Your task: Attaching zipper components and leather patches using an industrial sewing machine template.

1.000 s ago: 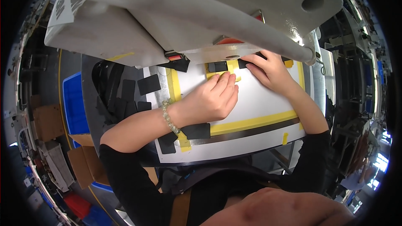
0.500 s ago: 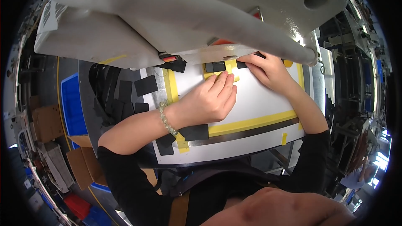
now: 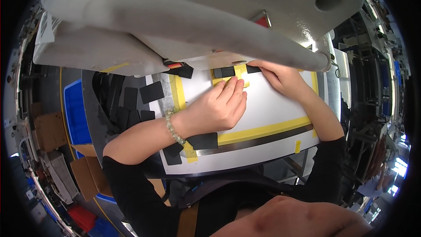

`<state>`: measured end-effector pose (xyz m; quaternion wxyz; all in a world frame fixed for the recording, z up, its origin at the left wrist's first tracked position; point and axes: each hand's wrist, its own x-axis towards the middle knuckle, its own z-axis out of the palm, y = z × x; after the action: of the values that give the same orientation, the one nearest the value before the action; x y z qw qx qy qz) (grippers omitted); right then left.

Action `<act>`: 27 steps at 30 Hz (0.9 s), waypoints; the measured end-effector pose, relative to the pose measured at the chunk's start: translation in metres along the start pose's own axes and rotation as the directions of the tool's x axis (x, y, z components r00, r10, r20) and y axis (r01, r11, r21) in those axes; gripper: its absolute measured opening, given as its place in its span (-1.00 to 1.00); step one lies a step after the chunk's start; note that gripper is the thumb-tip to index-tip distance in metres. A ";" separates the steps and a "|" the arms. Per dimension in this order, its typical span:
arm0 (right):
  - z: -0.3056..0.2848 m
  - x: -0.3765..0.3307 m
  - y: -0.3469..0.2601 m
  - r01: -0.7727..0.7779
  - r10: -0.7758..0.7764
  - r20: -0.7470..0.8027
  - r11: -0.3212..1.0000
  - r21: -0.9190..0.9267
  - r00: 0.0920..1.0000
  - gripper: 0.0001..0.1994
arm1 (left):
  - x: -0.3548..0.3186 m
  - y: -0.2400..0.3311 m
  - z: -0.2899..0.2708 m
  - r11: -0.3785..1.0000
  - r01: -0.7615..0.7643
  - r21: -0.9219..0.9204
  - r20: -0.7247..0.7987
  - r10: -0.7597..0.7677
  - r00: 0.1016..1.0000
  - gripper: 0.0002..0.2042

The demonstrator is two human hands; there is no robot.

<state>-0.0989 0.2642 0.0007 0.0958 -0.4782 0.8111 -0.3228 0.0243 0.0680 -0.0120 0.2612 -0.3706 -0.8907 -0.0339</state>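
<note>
The left hand [image 3: 217,109] lies flat, fingers together, its fingertips pressing a yellow tape strip [image 3: 240,73] on the white work plate [image 3: 272,105]. Just beyond, small black rectangular pieces [image 3: 223,72] sit under the grey machine arm [image 3: 184,22]. The right hand [image 3: 285,79], loosely curled, touches a black piece at the plate's far edge; whether it grips anything cannot be told.

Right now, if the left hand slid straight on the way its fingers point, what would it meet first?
Most likely the yellow tape strip that the left hand fingertips already rest on, then the black pads under the grey machine arm. Depth is hard to judge.

Pads [image 3: 132,105] left of board [image 3: 272,109], machine [image 3: 197,22] behind
</note>
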 end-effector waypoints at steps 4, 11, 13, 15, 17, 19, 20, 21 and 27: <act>0.000 -0.001 0.001 0.008 -0.008 -0.003 1.000 -0.008 1.000 -0.76 | 0.000 0.000 0.000 1.000 0.000 -0.001 -0.006 0.000 1.000 -0.82; 0.004 0.001 0.003 0.031 -0.030 -0.067 0.999 0.024 0.997 -0.71 | -0.001 0.001 0.005 1.000 0.002 -0.009 -0.064 -0.002 0.998 -0.83; 0.003 0.001 0.003 0.036 -0.035 -0.065 0.999 0.025 0.997 -0.72 | 0.000 0.000 0.002 1.000 0.001 0.005 -0.035 -0.001 0.999 -0.83; 0.004 0.001 0.003 0.046 -0.044 -0.082 0.999 0.019 0.996 -0.72 | 0.000 0.000 0.001 1.000 0.000 0.020 -0.006 0.000 1.000 -0.82; 0.003 0.001 0.002 0.043 -0.042 -0.072 0.999 0.025 0.997 -0.72 | 0.000 0.000 0.001 1.000 -0.001 0.020 -0.009 0.001 1.000 -0.83; 0.003 0.001 0.001 0.040 -0.038 -0.062 0.999 0.030 0.997 -0.72 | 0.000 0.001 0.004 1.000 0.002 0.001 -0.036 -0.002 0.999 -0.83; 0.003 0.001 0.001 0.038 -0.036 -0.065 0.999 0.035 0.997 -0.72 | 0.000 0.001 0.004 1.000 0.004 -0.018 -0.062 -0.005 0.998 -0.84; 0.003 0.001 0.001 0.036 -0.034 -0.067 0.999 0.040 0.997 -0.73 | 0.000 0.001 0.005 1.000 0.004 -0.017 -0.063 -0.005 0.998 -0.84; 0.004 0.000 0.001 -0.007 0.010 -0.051 0.998 0.056 0.999 -0.73 | 0.000 0.000 0.001 1.000 0.000 0.010 -0.012 0.000 1.000 -0.84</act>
<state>-0.0976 0.2632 -0.0026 0.0897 -0.4634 0.8060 -0.3572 0.0236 0.0681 -0.0128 0.2681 -0.3690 -0.8894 -0.0316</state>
